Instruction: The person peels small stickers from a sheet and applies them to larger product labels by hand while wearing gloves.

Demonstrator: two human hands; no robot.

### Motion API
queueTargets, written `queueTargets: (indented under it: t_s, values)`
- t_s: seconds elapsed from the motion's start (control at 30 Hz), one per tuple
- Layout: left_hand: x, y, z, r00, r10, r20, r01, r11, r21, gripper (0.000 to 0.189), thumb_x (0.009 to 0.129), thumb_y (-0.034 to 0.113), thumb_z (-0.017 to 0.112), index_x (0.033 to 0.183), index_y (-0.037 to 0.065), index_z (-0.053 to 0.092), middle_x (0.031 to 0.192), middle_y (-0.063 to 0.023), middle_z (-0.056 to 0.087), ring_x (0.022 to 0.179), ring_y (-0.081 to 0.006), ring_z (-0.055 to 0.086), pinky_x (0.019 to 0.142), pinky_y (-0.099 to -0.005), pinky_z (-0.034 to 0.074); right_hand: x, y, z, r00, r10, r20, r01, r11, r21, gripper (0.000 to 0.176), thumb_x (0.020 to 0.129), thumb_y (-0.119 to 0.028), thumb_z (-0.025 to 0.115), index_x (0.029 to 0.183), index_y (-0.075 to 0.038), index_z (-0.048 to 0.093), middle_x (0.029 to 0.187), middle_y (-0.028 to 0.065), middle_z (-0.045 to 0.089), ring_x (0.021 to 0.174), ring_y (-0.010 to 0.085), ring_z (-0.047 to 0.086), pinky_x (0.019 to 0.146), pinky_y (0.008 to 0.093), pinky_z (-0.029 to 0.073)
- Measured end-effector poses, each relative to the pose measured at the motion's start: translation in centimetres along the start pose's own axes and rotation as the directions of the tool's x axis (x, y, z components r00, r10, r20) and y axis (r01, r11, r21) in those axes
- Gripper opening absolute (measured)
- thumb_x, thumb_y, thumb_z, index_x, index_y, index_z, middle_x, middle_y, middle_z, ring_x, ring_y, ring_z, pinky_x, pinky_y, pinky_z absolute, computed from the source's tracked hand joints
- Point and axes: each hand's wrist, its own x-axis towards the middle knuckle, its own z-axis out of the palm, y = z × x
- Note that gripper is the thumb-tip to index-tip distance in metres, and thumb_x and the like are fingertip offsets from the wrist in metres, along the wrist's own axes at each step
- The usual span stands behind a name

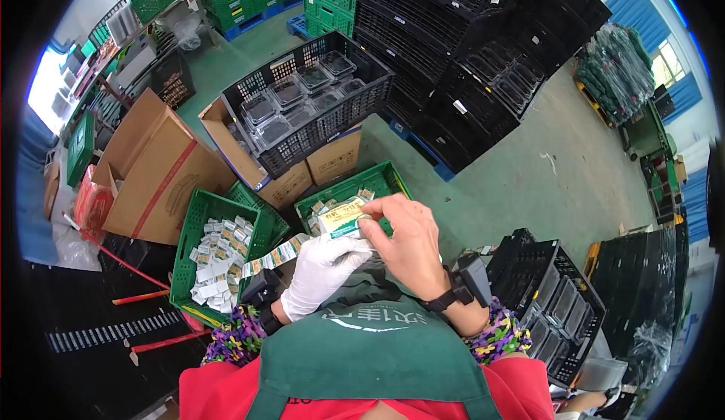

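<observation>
In front of my chest, my left hand (321,273), in a white glove, is closed on a strip of printed labels (276,257). The strip trails left to the rim of a green crate. A yellow, white and green label (343,217) stands up at the gloved fingers. My bare right hand (404,235) pinches that label's right edge between thumb and fingers. Many small folded label pieces (225,250) fill the green crate (181,257) on the left. Behind my hands, another green crate (389,178) holds more pieces, partly hidden by my hands.
A black crate (302,144) of clear plastic boxes rests on cardboard boxes (336,155) ahead. Tall black crate stacks (423,35) stand behind. At right is another black crate (521,261) with clear boxes; another person's hand (585,401) shows below it. A large carton (162,178) stands left.
</observation>
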Motion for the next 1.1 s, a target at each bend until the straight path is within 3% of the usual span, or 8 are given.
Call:
queueTargets:
  t_s: [0.1,0.17,0.2,0.47,0.6,0.9,0.97,1.1]
  values:
    - [0.4,0.9,-0.7,0.996,0.072,-0.05,-0.073,0.997,-0.005,0.015,0.08,0.012,0.076,0.094,0.008,0.074,0.093,-0.0123,0.073,0.084,-0.0287,0.072,0.073,-0.0347,0.056,0.6,1.3,-0.4,0.987,-0.123,-0.104,0.086,0.95,-0.301,0.028,0.086,-0.025,0.074,0.102,-0.004,0.066,0.084,0.004,0.063,0.077,0.0088,0.056,0.069,0.0265,0.044]
    - [0.0,0.5,-0.9,0.996,0.079,-0.039,-0.079,0.997,-0.004,0.015,0.08,0.011,0.075,0.095,0.007,0.074,0.094,-0.0123,0.073,0.085,-0.0289,0.072,0.075,-0.0341,0.056,0.6,3.4,-0.2,0.875,0.227,0.428,-0.421,0.793,0.44,0.026,0.092,-0.026,0.07,0.1,-0.001,0.065,0.084,0.001,0.062,0.079,0.007,0.055,0.069,0.0262,0.045]
    - [0.0,0.4,-1.0,0.998,0.061,0.026,-0.06,0.998,-0.031,0.015,0.081,0.012,0.075,0.095,0.007,0.074,0.095,-0.0122,0.073,0.086,-0.029,0.072,0.075,-0.034,0.056,0.9,2.5,-0.7,0.813,0.223,0.539,-0.517,0.703,0.488,0.023,0.095,-0.023,0.066,0.095,0.0,0.064,0.083,-0.0031,0.06,0.077,0.0049,0.052,0.068,0.0248,0.045]
    - [-1.3,0.6,0.0,0.948,-0.012,0.317,0.042,0.995,-0.09,0.012,0.082,0.017,0.075,0.092,0.011,0.075,0.092,-0.0088,0.072,0.085,-0.0254,0.069,0.078,-0.0334,0.053,5.0,3.1,-1.7,0.915,0.225,0.334,-0.403,0.531,0.745,0.017,0.094,-0.017,0.065,0.093,0.0,0.064,0.081,-0.0003,0.064,0.073,0.0036,0.054,0.063,0.0208,0.045]
    - [-1.5,0.1,0.2,0.978,-0.105,0.178,0.14,0.97,-0.198,0.013,0.083,0.011,0.073,0.096,0.006,0.074,0.094,-0.012,0.072,0.088,-0.0242,0.07,0.079,-0.0323,0.054,4.3,2.5,-2.8,0.936,0.307,0.174,-0.352,0.843,0.407,0.026,0.09,-0.007,0.062,0.113,0.002,0.06,0.099,0.0045,0.06,0.079,0.0071,0.055,0.071,0.0223,0.047]
    - [-0.5,0.3,-1.0,0.997,-0.033,0.072,0.037,0.998,-0.055,0.014,0.082,0.011,0.074,0.095,0.005,0.074,0.093,-0.0134,0.072,0.082,-0.0274,0.07,0.073,-0.0342,0.054,-0.4,0.2,-0.4,0.959,0.13,0.25,-0.23,0.874,0.429,0.025,0.086,0.005,0.062,0.11,-0.003,0.06,0.108,0.0065,0.052,0.091,0.0122,0.057,0.076,0.0252,0.051]
    - [-0.3,0.6,-1.1,0.997,-0.029,0.077,0.032,0.999,-0.03,0.015,0.082,0.011,0.074,0.096,0.006,0.074,0.092,-0.0132,0.072,0.082,-0.0284,0.07,0.073,-0.0349,0.054,-0.6,0.5,0.3,0.979,-0.114,0.171,0.076,0.974,0.213,0.027,0.084,0.005,0.064,0.109,-0.003,0.06,0.108,0.0087,0.054,0.089,0.0157,0.058,0.076,0.0282,0.051]
    - [-0.3,-0.3,-0.9,0.997,0.06,0.042,-0.058,0.998,-0.039,0.018,0.08,0.012,0.075,0.097,0.007,0.074,0.093,-0.0126,0.072,0.084,-0.0299,0.07,0.074,-0.0358,0.055,0.2,2.3,0.3,0.982,0.079,0.171,-0.107,0.981,0.159,0.023,0.088,-0.006,0.065,0.11,-0.002,0.058,0.101,0.0075,0.057,0.086,0.0144,0.057,0.077,0.027,0.048]
